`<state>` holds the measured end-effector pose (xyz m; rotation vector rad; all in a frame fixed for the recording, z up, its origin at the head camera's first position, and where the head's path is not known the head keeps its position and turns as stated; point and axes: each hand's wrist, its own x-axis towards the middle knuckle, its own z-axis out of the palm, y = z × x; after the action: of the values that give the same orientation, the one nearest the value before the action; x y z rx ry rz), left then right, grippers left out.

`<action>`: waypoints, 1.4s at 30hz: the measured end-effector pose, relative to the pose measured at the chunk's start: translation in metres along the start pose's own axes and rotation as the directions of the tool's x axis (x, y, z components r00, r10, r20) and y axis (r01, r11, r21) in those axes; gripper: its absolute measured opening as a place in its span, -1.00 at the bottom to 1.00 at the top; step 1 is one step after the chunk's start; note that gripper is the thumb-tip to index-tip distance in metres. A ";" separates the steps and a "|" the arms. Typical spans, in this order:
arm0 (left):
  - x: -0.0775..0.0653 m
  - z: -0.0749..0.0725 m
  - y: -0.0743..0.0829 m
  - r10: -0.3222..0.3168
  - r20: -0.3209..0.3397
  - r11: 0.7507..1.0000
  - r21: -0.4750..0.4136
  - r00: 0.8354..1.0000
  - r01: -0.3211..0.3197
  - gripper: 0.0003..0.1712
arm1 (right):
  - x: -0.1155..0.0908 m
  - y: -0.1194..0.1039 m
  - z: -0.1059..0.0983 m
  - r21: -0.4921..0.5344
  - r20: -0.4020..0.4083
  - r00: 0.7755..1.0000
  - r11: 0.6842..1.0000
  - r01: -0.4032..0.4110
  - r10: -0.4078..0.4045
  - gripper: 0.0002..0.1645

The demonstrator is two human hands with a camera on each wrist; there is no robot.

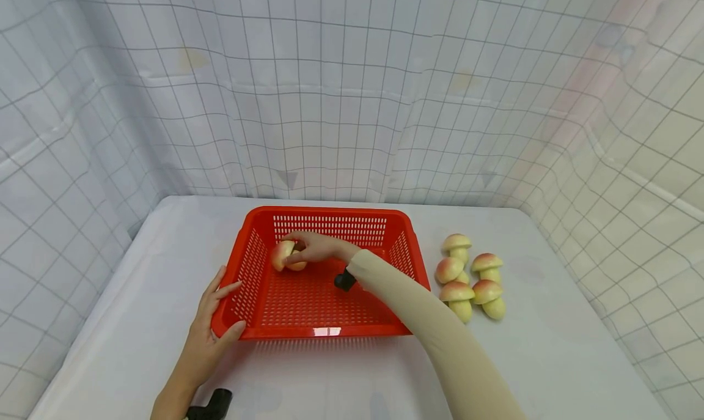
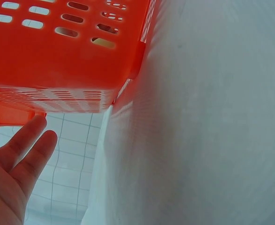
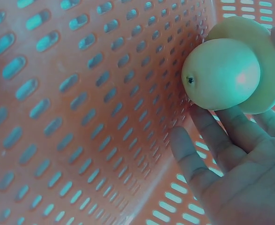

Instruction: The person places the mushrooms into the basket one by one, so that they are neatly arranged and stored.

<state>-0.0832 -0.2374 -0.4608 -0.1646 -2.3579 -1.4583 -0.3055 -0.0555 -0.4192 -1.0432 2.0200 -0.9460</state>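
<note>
A red plastic basket (image 1: pixel 286 332) with slotted walls stands on the white table. My right hand (image 1: pixel 316 247) reaches into its left part and holds a toy mushroom (image 1: pixel 282 256) with a reddish-yellow cap. In the right wrist view, the mushroom's pale rounded stem (image 3: pixel 220 75) faces the camera, its cap behind; fingers lie under it and the thumb is at the cap. My left hand (image 1: pixel 205 337) rests at the basket's front left corner, fingers over the left rim, thumb by the front rim. The left wrist view shows those fingers (image 2: pixel 39 152) nearly straight.
Right of the basket, several more toy mushrooms (image 1: pixel 456 293) lie in a loose group on the white tabletop (image 1: pixel 555 322). A white sheet with a dark grid (image 1: pixel 341 126) hangs behind the table and along both sides.
</note>
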 end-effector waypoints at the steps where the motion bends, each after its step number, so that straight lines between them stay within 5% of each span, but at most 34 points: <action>1: 0.000 0.000 0.001 -0.002 0.000 1.000 -0.001 1.000 0.002 -0.26 | 0.000 0.000 0.000 -0.002 0.000 1.000 1.000 0.001 -0.001 -0.30; 8: -0.001 0.000 0.002 -0.008 0.002 1.000 0.000 1.000 0.008 -0.27 | -0.002 -0.001 0.000 0.008 0.006 1.000 1.000 -0.006 0.006 -0.34; 22: -0.001 0.000 0.002 -0.003 0.004 1.000 0.014 1.000 0.003 -0.28 | -0.025 -0.009 -0.020 -0.171 -0.034 0.988 0.973 -0.154 0.151 -0.17; 35: -0.001 -0.002 0.002 0.012 0.001 1.000 0.024 1.000 -0.012 -0.28 | -0.071 -0.011 -0.052 -0.267 -0.154 0.987 0.960 -0.083 0.042 -0.27; 42: -0.001 -0.002 0.002 0.016 0.003 1.000 -0.001 1.000 -0.016 -0.28 | -0.106 -0.007 -0.070 -0.239 -0.285 0.959 0.969 -0.061 -0.010 -0.39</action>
<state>-0.0815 -0.2377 -0.4588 -0.1856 -2.3532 -1.4535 -0.3100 0.0535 -0.3534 -1.0548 2.4334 -0.8888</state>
